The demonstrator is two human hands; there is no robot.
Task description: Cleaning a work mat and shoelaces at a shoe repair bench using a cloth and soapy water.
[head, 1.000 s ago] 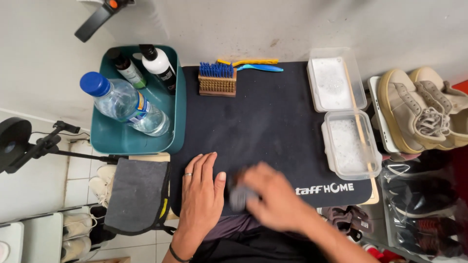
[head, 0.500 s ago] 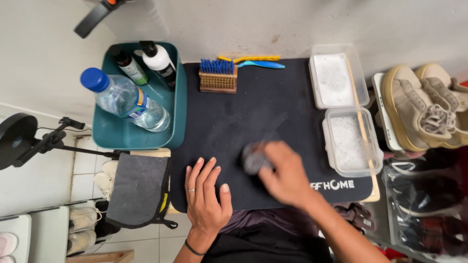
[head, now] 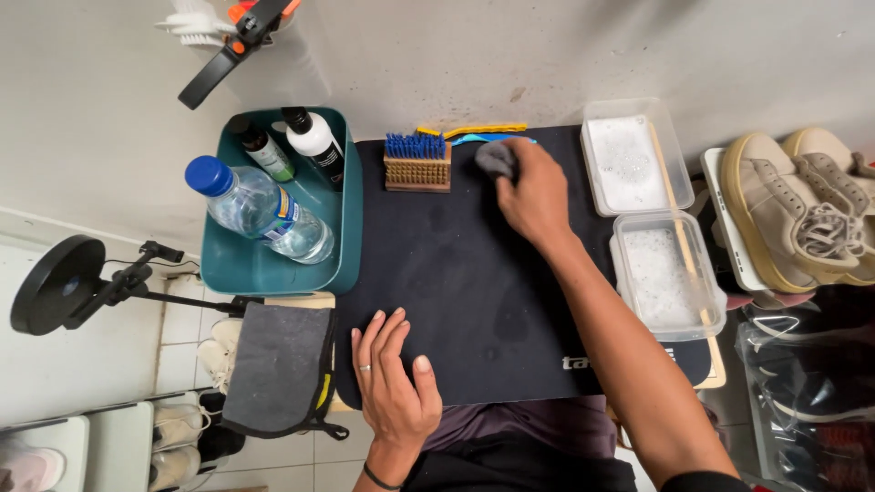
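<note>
Seen from above: grey wall behind, tabletop covered by a dark mat (head: 456, 292) with pale lettering at the near right edge. Right hand (head: 533, 191) stretched to the far edge of the mat, fingers closed around a small wad of dark grey cloth (head: 495, 159), pressing it down just beside a wooden brush with blue bristles (head: 416, 162). Left hand (head: 394, 383) well apart from it, lying flat and open on the near edge of the mat, fingers spread, ring on one finger, holding nothing.

Behind the cloth, against the wall, a yellow brush handle (head: 474, 130) and a blue one (head: 483, 139). Left of the mat, a teal tub (head: 219, 273) holding a clear water bottle with a blue cap (head: 260, 211), a small green bottle (head: 264, 150) and a white bottle with a black top (head: 314, 146). Right of the mat, two clear plastic trays (head: 638, 164) with foamy water, a thin wooden stick (head: 679, 228) laid across them. Beyond those, a pair of tan sneakers (head: 802, 205). Hanging off the near left edge, a folded grey towel (head: 273, 364).

Cloth likely light, soft and limp, possibly damp, so easily bunched; best gripped as now, balled up inside curled fingers rather than pinched by a corner.
</note>
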